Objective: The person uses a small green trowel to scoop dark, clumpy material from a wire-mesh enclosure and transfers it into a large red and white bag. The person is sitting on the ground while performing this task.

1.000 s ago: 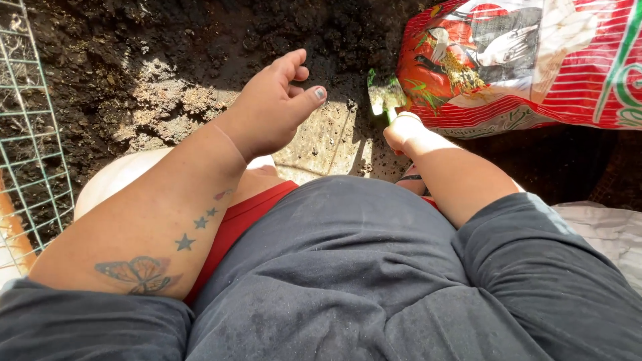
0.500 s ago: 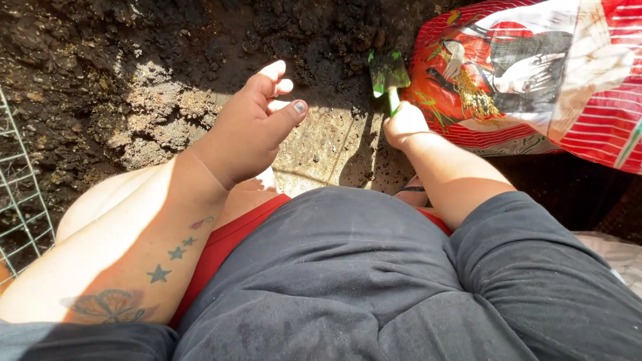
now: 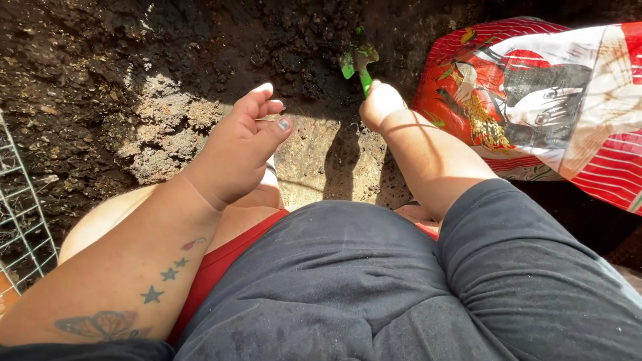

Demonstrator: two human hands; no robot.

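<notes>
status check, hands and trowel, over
Right hand shut on green trowel, blade at the dark soil. Left hand open, holding nothing. Red bag lies just right of the trowel.

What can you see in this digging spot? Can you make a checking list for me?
Surface: dark, clumpy soil, sunlit and paler near the middle.
Job's things: small green trowel, blade in the soil.
Clutter: red printed bag lying at the right.
Hands: right hand grips the trowel handle; left hand open, held above the soil, holding nothing.
Cables: nothing seen.
Surroundings: wire mesh at the left edge.
</notes>
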